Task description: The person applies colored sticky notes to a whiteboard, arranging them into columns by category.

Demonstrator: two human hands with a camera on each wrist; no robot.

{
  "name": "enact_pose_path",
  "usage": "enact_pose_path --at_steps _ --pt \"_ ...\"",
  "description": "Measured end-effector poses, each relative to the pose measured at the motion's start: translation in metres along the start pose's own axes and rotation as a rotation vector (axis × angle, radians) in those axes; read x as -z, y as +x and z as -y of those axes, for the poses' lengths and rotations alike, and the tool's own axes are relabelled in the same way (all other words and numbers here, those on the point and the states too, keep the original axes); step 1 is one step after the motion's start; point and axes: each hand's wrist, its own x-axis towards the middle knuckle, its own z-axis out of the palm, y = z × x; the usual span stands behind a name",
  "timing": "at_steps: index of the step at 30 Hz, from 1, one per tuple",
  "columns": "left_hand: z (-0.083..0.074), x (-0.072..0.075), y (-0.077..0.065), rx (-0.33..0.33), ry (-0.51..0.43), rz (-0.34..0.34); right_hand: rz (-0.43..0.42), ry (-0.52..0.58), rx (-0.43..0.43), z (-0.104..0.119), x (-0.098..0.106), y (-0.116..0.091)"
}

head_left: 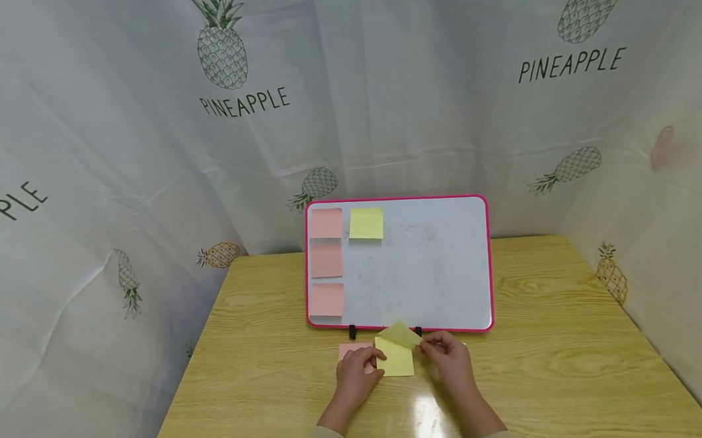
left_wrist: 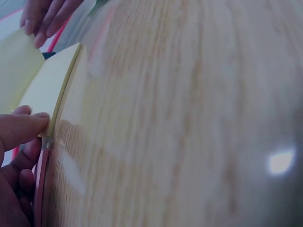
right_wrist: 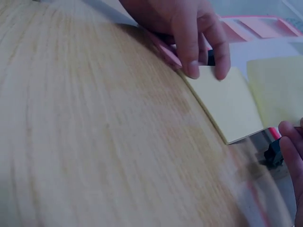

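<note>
A yellow sticky note pad [head_left: 396,363] lies on the table below the whiteboard. My left hand [head_left: 356,376] holds the pad at its left edge, thumb and forefinger on that side, as the right wrist view also shows. With thumb and fingertips, my right hand [head_left: 450,359] pinches a corner of the top yellow sheet [head_left: 401,334]. That sheet is lifted and bent back from the pad, its far edge in front of the board's lower rim. A pink sticky note pad [head_left: 350,348] sits partly hidden beneath the left hand.
A pink-rimmed whiteboard [head_left: 425,261] leans at the back on small black feet [head_left: 352,332]. Three pink notes [head_left: 326,260] run down its left side, with one yellow note [head_left: 366,223] at the top beside them. Behind the wooden table [head_left: 573,359] hangs a pineapple-print curtain [head_left: 405,110].
</note>
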Motion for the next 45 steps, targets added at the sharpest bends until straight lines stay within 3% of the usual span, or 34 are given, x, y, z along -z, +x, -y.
enact_pose_path --at_steps 5,12,30,45 --pt "-0.002 0.001 0.0 -0.016 0.004 -0.005 0.001 0.024 -0.015 0.006 0.001 0.005" --pt "-0.003 0.002 0.0 0.011 -0.015 0.013 0.007 0.045 -0.004 0.012 0.001 0.011" --pt "-0.003 0.004 0.001 0.012 -0.036 0.03 0.009 -0.024 0.025 0.016 0.005 0.024" --pt "-0.001 0.003 0.0 -0.001 -0.022 0.024 0.002 -0.043 0.002 0.039 0.008 0.035"
